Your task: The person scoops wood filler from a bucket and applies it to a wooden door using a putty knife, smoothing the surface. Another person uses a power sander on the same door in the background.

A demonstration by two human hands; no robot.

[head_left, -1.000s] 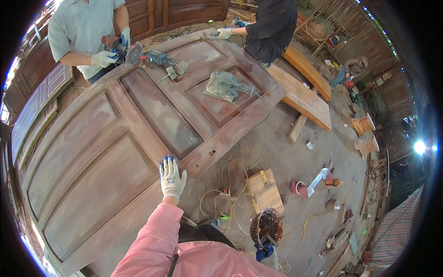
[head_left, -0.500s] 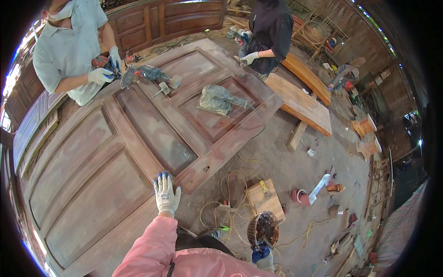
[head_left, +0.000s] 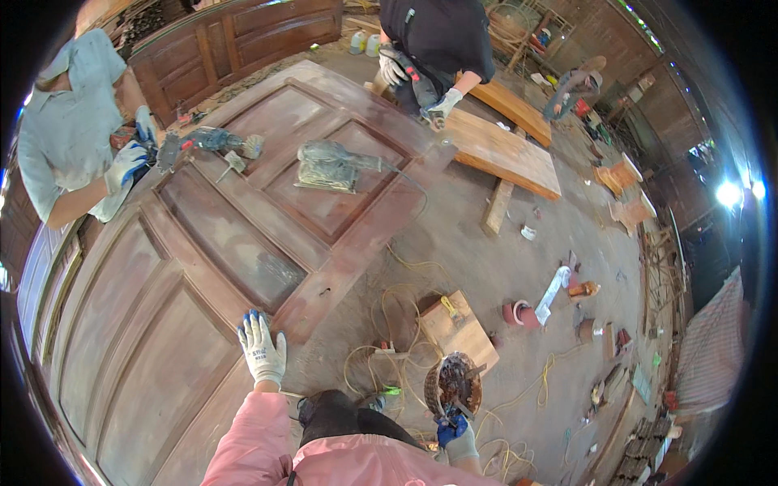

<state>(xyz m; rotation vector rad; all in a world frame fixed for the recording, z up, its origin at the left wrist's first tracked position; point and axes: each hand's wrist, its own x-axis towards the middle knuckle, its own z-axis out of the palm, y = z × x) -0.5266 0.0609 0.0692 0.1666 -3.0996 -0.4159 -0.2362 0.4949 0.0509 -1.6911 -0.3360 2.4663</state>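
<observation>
Right hand (head_left: 459, 436), bottom centre-right: blue-palmed glove, fingers curled on the near edge of a round brown tub (head_left: 432, 387), ribbed wall, dark contents. Left hand (head_left: 265, 356), lower centre: white glove, blue fingertips, small dark print on its back. Pose: back up, fingers extended and nearly together, thumb out to the side, nothing gripped; it appears to rest flat on the near edge of the panelled door (head_left: 154, 364). Pink sleeve (head_left: 250, 437) comes up from the bottom edge.

Door fills left to upper centre: reddish-brown wood, pale hazy patches, recessed panels. Floor right of it is bare and dusty: wooden block (head_left: 472, 328) with a yellow-handled tool just behind the tub, yellow cord (head_left: 543, 393), maroon roll (head_left: 519, 314) right of centre.

On the door's far half: dusty sander (head_left: 328, 166), grinder-type tool (head_left: 215, 139) left of it. Co-worker in light shirt (head_left: 40, 154), upper left, holds a power tool; another in dark shirt (head_left: 442, 36), top centre, also has one. Thick planks (head_left: 502, 158) upper right, crouching person (head_left: 571, 85) beyond. Plank-like wall and bright light (head_left: 729, 194) at far right.
</observation>
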